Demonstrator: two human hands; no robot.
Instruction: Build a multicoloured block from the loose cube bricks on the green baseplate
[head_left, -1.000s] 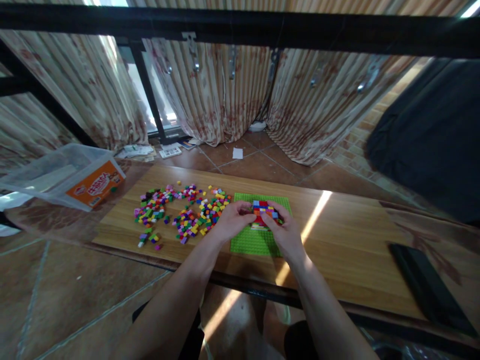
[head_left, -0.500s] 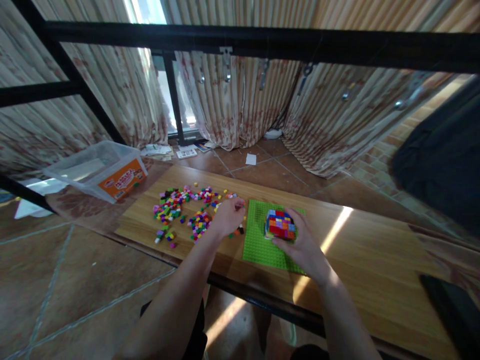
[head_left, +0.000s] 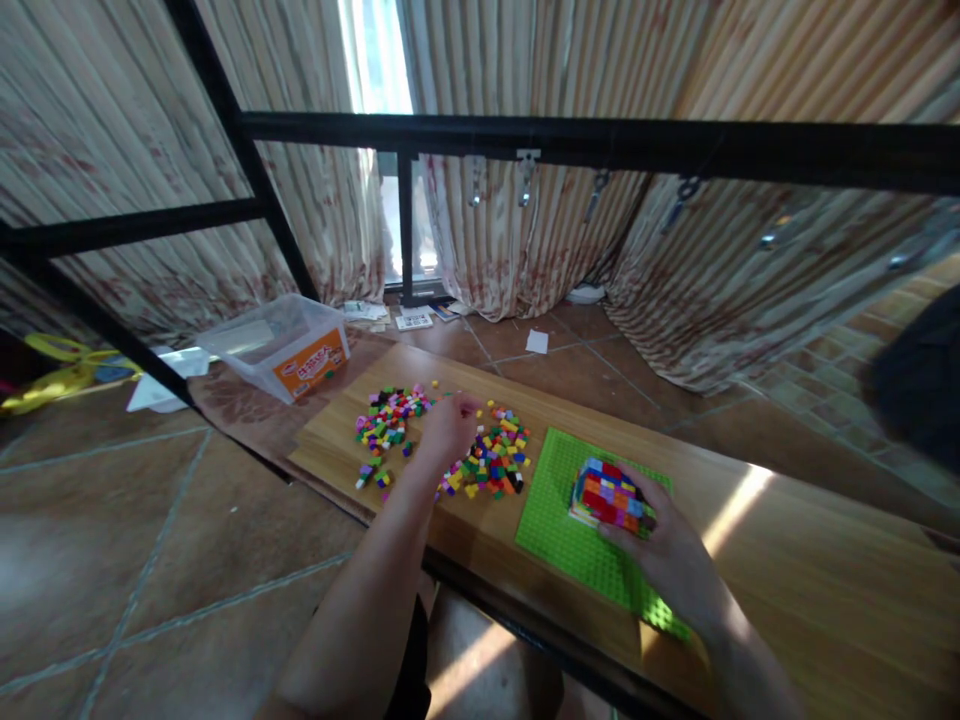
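A block of stacked many-coloured bricks (head_left: 609, 495) stands on the green baseplate (head_left: 559, 520) on the wooden tabletop (head_left: 787, 560). My right hand (head_left: 667, 555) wraps round the block's right side and holds it. My left hand (head_left: 448, 427) reaches out over the scattered pile of small coloured bricks (head_left: 491, 462), fingers curled down among them; what they pinch, if anything, is hidden. More loose bricks (head_left: 386, 418) lie further left.
A clear plastic box with an orange label (head_left: 289, 345) sits at the table's far left corner. A black metal frame (head_left: 600, 145) crosses in front of striped curtains. Papers (head_left: 409, 318) lie on the tiled floor. A strip of sunlight falls right of the baseplate.
My left hand left the brick block and moved left onto the loose brick pile. My right hand stays on the block. The camera has swung left and up.
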